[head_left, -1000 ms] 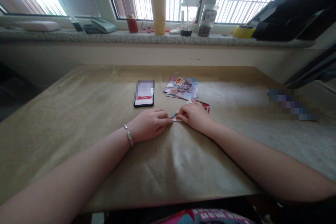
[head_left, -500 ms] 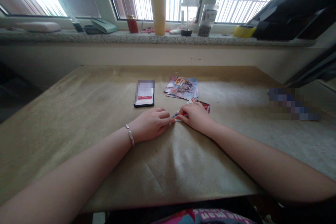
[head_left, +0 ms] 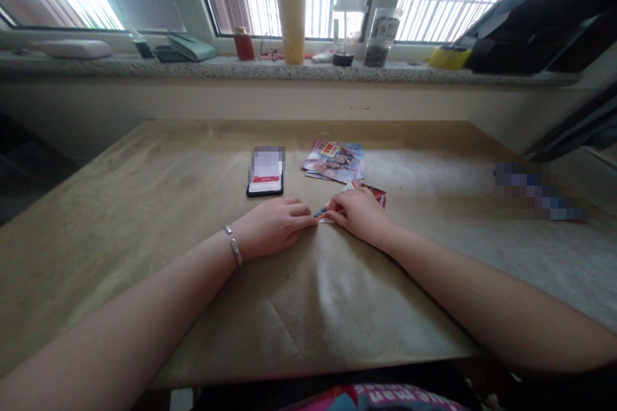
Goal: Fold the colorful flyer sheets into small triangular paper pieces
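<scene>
Between my two hands lies a small folded piece of printed paper (head_left: 321,212), white with blue and orange. My right hand (head_left: 362,213) covers most of it, with thumb and curled fingers closed on it. At the paper's left corner, the thumb and fingertips of my left hand (head_left: 272,226) come together on its edge. A silver bangle (head_left: 234,249) circles my left wrist. From behind my right hand shows a dark red printed piece (head_left: 379,196), partly hidden. Just beyond the hands sit several colourful printed leaflets (head_left: 337,162), loosely stacked.
A phone (head_left: 265,185) with a lit screen lies left of the leaflets on the tan-covered table (head_left: 193,160). A blurred flat item (head_left: 537,191) is at the right. The stone windowsill (head_left: 231,70) holds a tall yellow drink cup (head_left: 292,9), jars and a black bag (head_left: 535,26).
My left hand has shifted slightly left, showing a little more of the paper's corner. My right hand stays in place.
</scene>
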